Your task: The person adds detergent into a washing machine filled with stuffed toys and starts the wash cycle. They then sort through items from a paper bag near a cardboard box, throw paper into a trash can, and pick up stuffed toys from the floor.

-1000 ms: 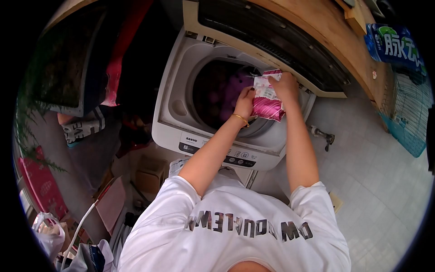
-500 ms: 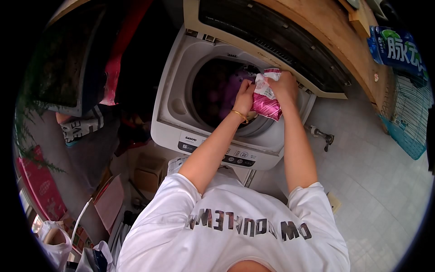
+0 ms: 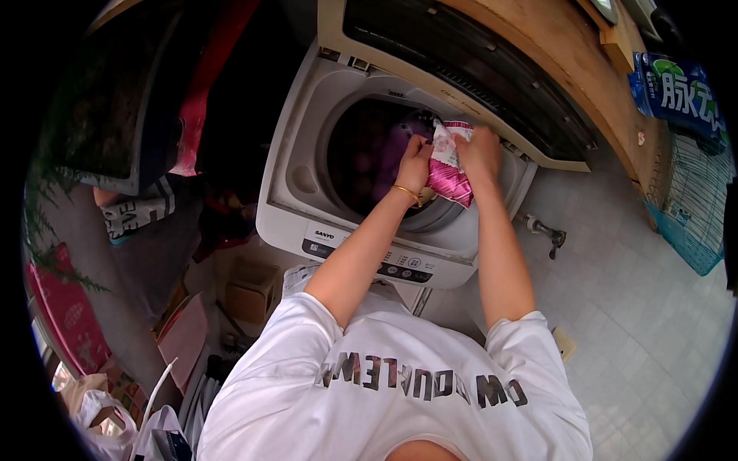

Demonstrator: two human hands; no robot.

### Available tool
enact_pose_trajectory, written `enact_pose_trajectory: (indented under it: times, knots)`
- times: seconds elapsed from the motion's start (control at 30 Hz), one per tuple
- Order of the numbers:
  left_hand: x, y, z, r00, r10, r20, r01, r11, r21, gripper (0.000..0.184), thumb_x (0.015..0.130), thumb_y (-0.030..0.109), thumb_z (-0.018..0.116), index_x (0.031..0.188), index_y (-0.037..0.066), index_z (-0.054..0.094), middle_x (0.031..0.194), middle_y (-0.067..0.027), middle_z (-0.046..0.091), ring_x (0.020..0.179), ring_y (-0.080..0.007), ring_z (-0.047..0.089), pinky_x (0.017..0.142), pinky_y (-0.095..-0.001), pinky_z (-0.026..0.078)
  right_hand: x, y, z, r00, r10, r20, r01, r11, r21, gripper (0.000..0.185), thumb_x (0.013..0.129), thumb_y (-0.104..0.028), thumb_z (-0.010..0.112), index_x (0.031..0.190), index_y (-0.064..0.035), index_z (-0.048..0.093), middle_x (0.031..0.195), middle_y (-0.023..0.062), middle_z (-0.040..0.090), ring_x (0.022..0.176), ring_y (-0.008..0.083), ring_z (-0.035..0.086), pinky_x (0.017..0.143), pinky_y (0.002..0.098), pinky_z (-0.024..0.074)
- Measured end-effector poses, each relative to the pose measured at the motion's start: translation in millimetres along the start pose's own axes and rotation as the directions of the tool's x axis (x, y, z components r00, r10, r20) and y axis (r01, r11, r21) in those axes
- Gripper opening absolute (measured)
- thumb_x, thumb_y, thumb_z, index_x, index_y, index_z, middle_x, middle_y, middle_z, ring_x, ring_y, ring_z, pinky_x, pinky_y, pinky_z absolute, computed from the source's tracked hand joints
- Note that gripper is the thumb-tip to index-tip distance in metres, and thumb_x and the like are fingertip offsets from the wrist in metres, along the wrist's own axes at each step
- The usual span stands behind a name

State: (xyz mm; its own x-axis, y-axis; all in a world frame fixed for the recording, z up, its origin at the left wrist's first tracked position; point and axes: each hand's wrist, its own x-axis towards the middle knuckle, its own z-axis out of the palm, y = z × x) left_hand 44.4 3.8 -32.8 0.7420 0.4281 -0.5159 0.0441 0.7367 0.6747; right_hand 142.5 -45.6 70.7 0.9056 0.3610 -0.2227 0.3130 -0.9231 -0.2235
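The left hand (image 3: 414,164) and right hand (image 3: 480,156) grip a pink-and-white packet (image 3: 450,165) between them, their fingers closed on its left and right edges. The packet is over the right side of the open SANYO washing machine (image 3: 294,213). Purple fabric (image 3: 393,154) lies in the drum; the raised lid (image 3: 461,65) stands at the far side.

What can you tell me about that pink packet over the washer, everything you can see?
The packet is glossy magenta with fine pale stripes and looks like thin, flexible plastic or foil. A whitish printed area crosses it, its print too small to read. It looks creased and tilts slightly above the right part of the washing machine's tub opening, held between the left hand and right hand. I can't tell whether it's open.
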Motion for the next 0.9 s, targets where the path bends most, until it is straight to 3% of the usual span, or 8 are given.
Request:
enact_pose_trajectory:
  times: [0.07, 0.17, 0.27, 0.37, 0.47, 0.57, 0.67, 0.9]
  knots:
    - [3.1, -6.6, -3.1, 0.999, -0.045, -0.002, 0.045, 0.999, 0.013, 0.002, 0.090, 0.011, 0.050, 0.089, 0.010, 0.052, 0.082, 0.0015, 0.050, 0.078, -0.0085, 0.046, 0.071, -0.0222, 0.039, -1.4, -3.2, -0.9, 1.000, -0.002, -0.001, 0.002, 1.000, -0.013, 0.034, 0.075, -0.026, 0.072, 0.092, 0.0041, 0.067, 0.089, 0.0270, 0.064, 0.088, 0.0410, 0.062, 0.080, 0.0443, 0.0483]
    - [9.4, -15.9, -4.5, 0.966, -0.256, -0.021, 0.252, 0.960, -0.120, 0.003, 0.090, 0.012, 0.051, 0.087, 0.011, 0.051, 0.080, 0.0035, 0.047, 0.075, -0.0068, 0.043, 0.069, -0.0214, 0.036, 0.2, 0.0, 6.6, 0.992, -0.072, -0.101, 0.075, 0.997, 0.026, 0.025, 0.078, -0.023, 0.068, 0.087, 0.0004, 0.068, 0.087, 0.0235, 0.065, 0.086, 0.0392, 0.063, 0.078, 0.0452, 0.0495]
    - [7.4, -16.8, -8.0, 0.996, -0.086, 0.001, 0.086, 0.996, -0.032, 0.003, 0.090, 0.012, 0.051, 0.088, 0.010, 0.052, 0.080, 0.0016, 0.050, 0.075, -0.0084, 0.045, 0.069, -0.0223, 0.038, 2.5, 7.3, 12.5, 1.000, -0.004, 0.006, 0.004, 1.000, 0.009, 0.026, 0.078, -0.025, 0.068, 0.087, 0.0003, 0.068, 0.087, 0.0238, 0.065, 0.085, 0.0399, 0.063, 0.077, 0.0459, 0.0495]
    - [8.1, -17.5, -9.4, 1.000, 0.016, -0.015, -0.015, 0.999, 0.046, 0.005, 0.089, 0.012, 0.052, 0.090, 0.008, 0.053, 0.080, -0.0002, 0.051, 0.074, -0.0105, 0.047, 0.068, -0.0248, 0.040, 2.7, 6.2, 15.2, 1.000, -0.017, -0.009, 0.016, 0.999, -0.039, 0.026, 0.078, -0.025, 0.068, 0.086, 0.0002, 0.067, 0.087, 0.0241, 0.065, 0.085, 0.0406, 0.063, 0.077, 0.0461, 0.0495]
    - [15.4, -19.8, -15.5, 0.981, -0.188, -0.039, 0.189, 0.981, 0.044, 0.009, 0.088, 0.014, 0.053, 0.093, 0.007, 0.055, 0.081, -0.0014, 0.053, 0.075, -0.0118, 0.048, 0.068, -0.0261, 0.041, -1.1, -1.1, 13.7, 0.998, 0.001, -0.068, 0.004, 0.998, 0.064, 0.026, 0.077, -0.024, 0.068, 0.085, 0.0007, 0.067, 0.086, 0.0242, 0.065, 0.085, 0.0409, 0.062, 0.077, 0.0456, 0.0496]
    - [26.2, -38.4, -21.5, 0.973, -0.190, -0.129, 0.208, 0.967, 0.147, 0.014, 0.086, 0.017, 0.052, 0.090, 0.004, 0.056, 0.080, -0.0058, 0.056, 0.075, -0.0159, 0.051, 0.070, -0.0291, 0.041, 5.7, 19.7, 33.1, 0.996, 0.014, -0.085, -0.005, 0.995, 0.097, 0.028, 0.077, -0.025, 0.068, 0.087, 0.0011, 0.067, 0.085, 0.0244, 0.065, 0.085, 0.0405, 0.063, 0.077, 0.0447, 0.0495]
    - [29.1, -39.4, -22.2, 0.982, -0.060, -0.181, 0.111, 0.952, 0.286, 0.017, 0.086, 0.019, 0.053, 0.089, 0.003, 0.056, 0.082, -0.0087, 0.057, 0.077, -0.0184, 0.052, 0.072, -0.0311, 0.042, 9.3, 34.5, 48.0, 0.991, 0.092, -0.102, -0.068, 0.975, 0.210, 0.029, 0.076, -0.025, 0.069, 0.088, 0.0017, 0.067, 0.085, 0.0243, 0.065, 0.085, 0.0398, 0.063, 0.077, 0.0440, 0.0494]
    - [34.9, -19.6, -18.7, 0.997, -0.057, -0.054, 0.072, 0.941, 0.329, 0.019, 0.085, 0.020, 0.053, 0.091, 0.002, 0.057, 0.086, -0.0145, 0.060, 0.084, -0.0259, 0.057, 0.076, -0.0348, 0.043, 17.6, 34.8, 57.2, 0.999, 0.038, -0.016, -0.031, 0.942, 0.335, 0.028, 0.075, -0.023, 0.071, 0.084, 0.0031, 0.068, 0.079, 0.0218, 0.067, 0.074, 0.0327, 0.067, 0.067, 0.0390, 0.0495]
